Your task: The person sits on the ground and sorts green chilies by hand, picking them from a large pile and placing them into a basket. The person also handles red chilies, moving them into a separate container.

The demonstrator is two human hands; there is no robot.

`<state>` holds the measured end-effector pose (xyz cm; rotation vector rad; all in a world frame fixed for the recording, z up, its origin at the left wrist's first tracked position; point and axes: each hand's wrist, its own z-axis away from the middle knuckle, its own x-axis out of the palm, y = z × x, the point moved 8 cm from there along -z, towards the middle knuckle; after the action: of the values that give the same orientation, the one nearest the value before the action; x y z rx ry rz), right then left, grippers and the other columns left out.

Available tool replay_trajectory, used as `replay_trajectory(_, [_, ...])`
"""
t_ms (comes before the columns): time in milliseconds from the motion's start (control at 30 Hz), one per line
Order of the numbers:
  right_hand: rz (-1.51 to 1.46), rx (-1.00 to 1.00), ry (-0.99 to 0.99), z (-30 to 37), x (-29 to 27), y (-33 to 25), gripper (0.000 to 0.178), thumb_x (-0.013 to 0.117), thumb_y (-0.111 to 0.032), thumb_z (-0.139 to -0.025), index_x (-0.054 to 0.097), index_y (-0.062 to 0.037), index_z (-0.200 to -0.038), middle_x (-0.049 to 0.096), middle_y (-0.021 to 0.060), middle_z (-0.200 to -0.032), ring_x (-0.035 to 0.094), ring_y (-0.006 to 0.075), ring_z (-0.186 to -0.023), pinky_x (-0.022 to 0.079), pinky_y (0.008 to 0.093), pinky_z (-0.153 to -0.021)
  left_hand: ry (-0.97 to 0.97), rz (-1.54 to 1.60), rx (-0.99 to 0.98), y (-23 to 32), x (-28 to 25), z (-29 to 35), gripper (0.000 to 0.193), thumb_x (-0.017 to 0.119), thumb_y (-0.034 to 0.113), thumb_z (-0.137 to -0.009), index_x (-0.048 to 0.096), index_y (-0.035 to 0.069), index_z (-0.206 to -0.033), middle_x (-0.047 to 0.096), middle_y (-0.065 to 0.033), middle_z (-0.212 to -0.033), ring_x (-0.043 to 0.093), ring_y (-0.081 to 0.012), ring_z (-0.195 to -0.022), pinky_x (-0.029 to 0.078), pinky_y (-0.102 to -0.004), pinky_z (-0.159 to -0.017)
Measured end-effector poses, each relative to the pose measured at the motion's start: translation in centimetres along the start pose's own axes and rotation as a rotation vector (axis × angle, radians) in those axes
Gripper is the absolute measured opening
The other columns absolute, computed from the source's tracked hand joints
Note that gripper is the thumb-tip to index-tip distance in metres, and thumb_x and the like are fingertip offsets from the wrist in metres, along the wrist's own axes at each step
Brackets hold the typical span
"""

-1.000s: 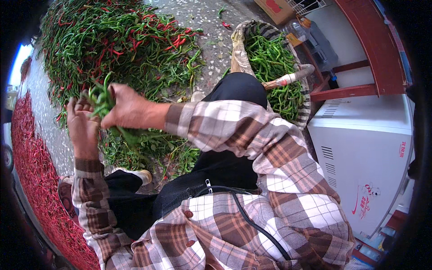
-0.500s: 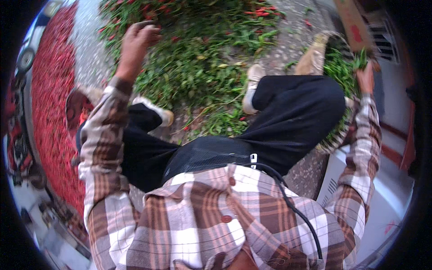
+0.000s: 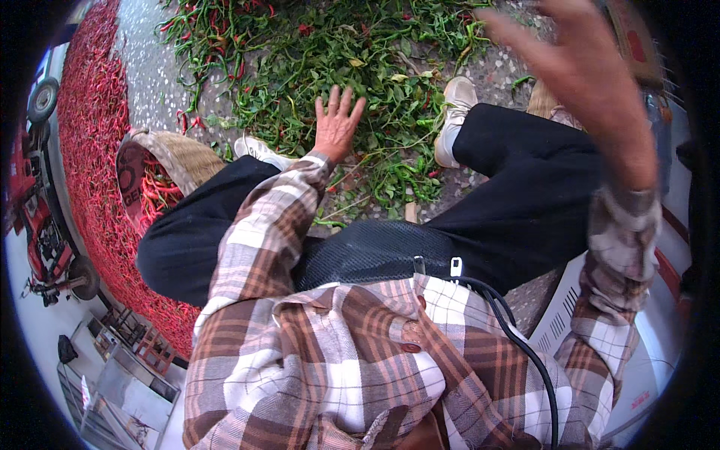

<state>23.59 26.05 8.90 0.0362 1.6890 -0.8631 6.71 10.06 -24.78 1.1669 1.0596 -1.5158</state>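
Note:
My left hand (image 3: 337,126) is open, fingers spread, just over or touching a heap of green leaves and stems (image 3: 330,71) on the speckled floor. Red and green chili peppers (image 3: 225,45) lie mixed through the heap, most thickly at its far left. High on the right my right hand (image 3: 592,82), blurred, is raised with its fingers stretched out and nothing visible in them. Behind that hand and forearm a basket (image 3: 543,101) shows only in part; its contents are hidden.
Left of my knee, a tilted basket (image 3: 199,159) holds red chilies (image 3: 159,187). A broad layer of red chilies (image 3: 94,142) covers the ground farther left, with a red wheeled machine (image 3: 45,232) beyond. A white carton (image 3: 559,304) stands beside my right leg.
My right hand has left the basket of green chilies at the right and risen, without the green chilies it held. My left hand has moved right and nearer, its fingers now spread.

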Motion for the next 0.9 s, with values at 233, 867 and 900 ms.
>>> replay_trajectory(233, [0.211, 0.062, 0.099, -5.5, 5.1, -2.3, 0.023, 0.064, -0.022, -0.077, 0.055, -0.0026, -0.088, 0.061, 0.0178, -0.081, 0.061, 0.0363, -0.083, 0.049, 0.0454, -0.070, -0.273, 0.365, -0.539, -11.1, 4.9, -3.9, 0.103, 0.078, 0.024, -0.059, 0.020, 0.023, -0.145, 0.010, -0.0248, -0.150, 0.042, -0.0472, -0.118, 0.047, -0.0512, -0.086])
replay_trajectory(867, [-0.030, 0.067, 0.034, -7.1, 3.8, -2.8, 0.018, 0.064, -0.012, -0.078, 0.056, 0.0030, -0.084, 0.058, 0.0224, -0.073, 0.061, 0.0361, -0.073, 0.048, 0.0430, -0.065, 0.120, 0.672, 0.328, -10.6, -12.3, 1.3, 0.074, 0.075, 0.011, -0.056, 0.046, 0.012, -0.124, 0.044, -0.0210, -0.125, 0.046, -0.0399, -0.117, 0.043, -0.0410, -0.096])
replay_trajectory(900, [0.000, 0.045, 0.050, -7.0, 3.6, -2.9, 0.018, 0.064, -0.012, -0.078, 0.056, 0.0033, -0.083, 0.059, 0.0227, -0.075, 0.061, 0.0360, -0.074, 0.048, 0.0429, -0.066, -0.021, 0.500, 0.397, -9.7, -10.3, 2.6, 0.071, 0.075, 0.014, -0.056, 0.049, 0.013, -0.122, 0.044, -0.0185, -0.128, 0.041, -0.0406, -0.121, 0.040, -0.0428, -0.099])
